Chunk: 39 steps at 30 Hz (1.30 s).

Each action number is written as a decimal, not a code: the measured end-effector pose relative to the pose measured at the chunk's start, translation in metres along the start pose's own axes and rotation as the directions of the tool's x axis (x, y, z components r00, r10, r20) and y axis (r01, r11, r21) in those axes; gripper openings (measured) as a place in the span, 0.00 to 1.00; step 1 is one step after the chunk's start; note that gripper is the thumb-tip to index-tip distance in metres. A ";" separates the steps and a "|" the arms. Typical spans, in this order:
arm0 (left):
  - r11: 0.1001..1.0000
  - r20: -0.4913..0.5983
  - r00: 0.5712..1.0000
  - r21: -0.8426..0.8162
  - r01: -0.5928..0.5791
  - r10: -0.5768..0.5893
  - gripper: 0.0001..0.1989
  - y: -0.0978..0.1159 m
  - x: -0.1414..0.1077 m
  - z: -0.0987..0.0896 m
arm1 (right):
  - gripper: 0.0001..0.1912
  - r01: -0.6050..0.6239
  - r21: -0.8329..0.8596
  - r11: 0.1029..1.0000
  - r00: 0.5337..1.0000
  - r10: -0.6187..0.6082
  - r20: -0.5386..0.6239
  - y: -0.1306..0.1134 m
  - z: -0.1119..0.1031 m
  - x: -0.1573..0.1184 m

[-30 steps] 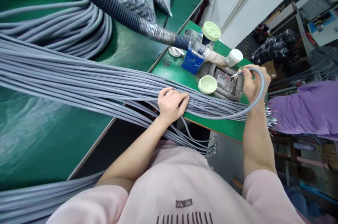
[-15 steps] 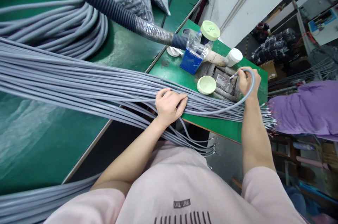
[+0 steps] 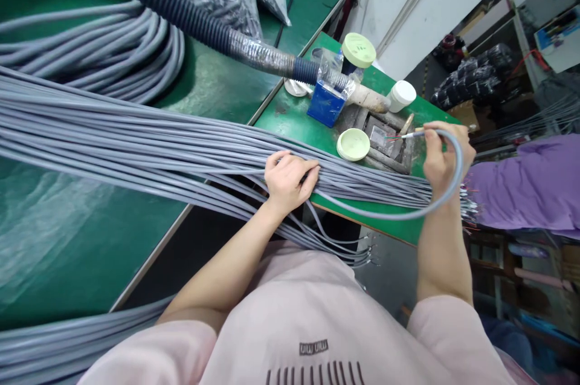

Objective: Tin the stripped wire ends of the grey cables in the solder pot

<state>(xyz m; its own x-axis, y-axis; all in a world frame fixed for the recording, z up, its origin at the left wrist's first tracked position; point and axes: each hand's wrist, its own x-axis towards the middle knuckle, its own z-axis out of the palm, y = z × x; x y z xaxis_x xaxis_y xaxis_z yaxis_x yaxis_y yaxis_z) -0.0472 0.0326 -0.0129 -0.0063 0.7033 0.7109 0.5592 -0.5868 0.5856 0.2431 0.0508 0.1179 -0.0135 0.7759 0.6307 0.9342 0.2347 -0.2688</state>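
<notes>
A thick bundle of grey cables (image 3: pixel 181 143) runs across the benches to the right. My left hand (image 3: pixel 290 182) lies over it, fingers curled onto the cables. My right hand (image 3: pixel 446 155) is closed round one grey cable (image 3: pixel 457 158), which bends back in a loop towards the left. Thin coloured wires (image 3: pixel 393 138) stick out of its stripped end. They sit at the right edge of a square metal pot (image 3: pixel 383 136) with a shiny grey surface, but whether they touch it I cannot tell. The yellow-green tub (image 3: pixel 353 145) stands beside the pot.
A ribbed dark hose (image 3: pixel 181 7) ends over the pot, near a blue box (image 3: pixel 325 104). A white jar (image 3: pixel 402 96) and a lidded tub (image 3: pixel 359 50) stand behind. Coiled cables (image 3: pixel 149 52) lie at the left. Someone's purple garment (image 3: pixel 530 185) is at the right.
My right hand has moved right and a little towards me, drawing the cable end back across the pot. The cable's loop has widened. My left hand has stayed in place.
</notes>
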 end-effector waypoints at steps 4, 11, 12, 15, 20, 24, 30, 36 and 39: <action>0.955 -0.008 0.985 -0.246 0.165 -0.173 0.06 0.021 0.004 -0.006 | 0.10 0.070 0.215 0.974 0.997 -0.063 -0.037 -0.049 -0.036 -0.055; 0.249 0.814 0.574 -0.541 0.803 -0.082 0.20 0.100 -0.011 -0.002 | 0.25 0.178 0.350 0.920 0.972 -0.220 0.083 -0.069 -0.057 -0.144; 0.186 0.846 0.531 -0.515 0.837 -0.049 0.22 0.107 -0.014 0.000 | 0.26 0.181 0.361 0.915 0.968 -0.230 0.097 -0.069 -0.058 -0.154; 0.091 0.878 0.475 -0.469 0.878 -0.054 0.23 0.117 -0.021 0.005 | 0.25 0.155 0.395 0.905 0.967 -0.222 0.128 -0.072 -0.060 -0.181; 0.089 0.889 0.444 -0.436 0.895 -0.113 0.22 0.123 -0.030 0.005 | 0.26 0.052 0.431 0.901 0.979 -0.132 0.157 -0.076 -0.058 -0.213; 0.129 0.883 0.458 -0.444 0.887 -0.104 0.22 0.126 -0.033 0.001 | 0.27 0.040 0.472 0.881 0.983 -0.120 0.140 -0.078 -0.058 -0.223; 0.163 0.877 0.470 -0.452 0.877 -0.096 0.22 0.127 -0.034 -0.002 | 0.27 -0.013 0.516 0.856 0.985 -0.077 0.153 -0.081 -0.058 -0.222; 0.149 0.879 0.465 -0.448 0.882 -0.109 0.24 0.126 -0.032 -0.004 | 0.26 -0.047 0.589 0.807 0.987 -0.054 0.153 -0.085 -0.054 -0.221; 0.116 0.878 0.460 -0.447 0.887 -0.135 0.22 0.126 -0.033 -0.002 | 0.27 -0.094 0.612 0.785 0.984 -0.021 0.177 -0.086 -0.053 -0.221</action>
<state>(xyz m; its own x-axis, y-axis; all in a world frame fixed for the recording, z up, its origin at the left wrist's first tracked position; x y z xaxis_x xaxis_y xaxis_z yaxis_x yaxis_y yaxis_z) 0.0217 -0.0653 0.0384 0.6492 0.7547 -0.0943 -0.3113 0.3768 0.8724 0.1842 -0.1722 0.0400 -0.0956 0.8623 0.4973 0.5167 0.4700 -0.7157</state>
